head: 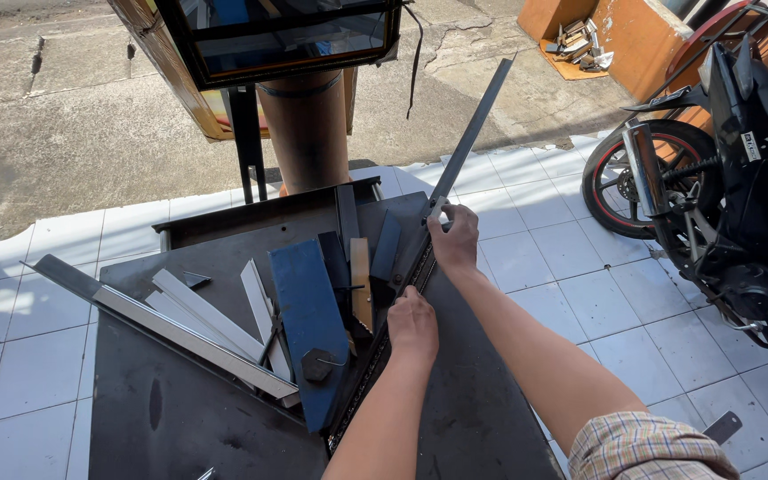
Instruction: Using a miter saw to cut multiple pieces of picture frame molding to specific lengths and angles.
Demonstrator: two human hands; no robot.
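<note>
Right hand (455,238) grips long metal bar (471,133) pointing 1 o'clock; left hand (412,324) curls onto it on dark table (162,400), blue plate (308,311) at 9 o'clock

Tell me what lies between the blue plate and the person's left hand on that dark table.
In the head view, a thin dark toothed strip runs between the blue plate and the left hand; the hand rests against it on the dark table.

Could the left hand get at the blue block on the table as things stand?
Probably yes: the left hand rests on the long metal bar right beside the blue block, with nothing between them.
</note>
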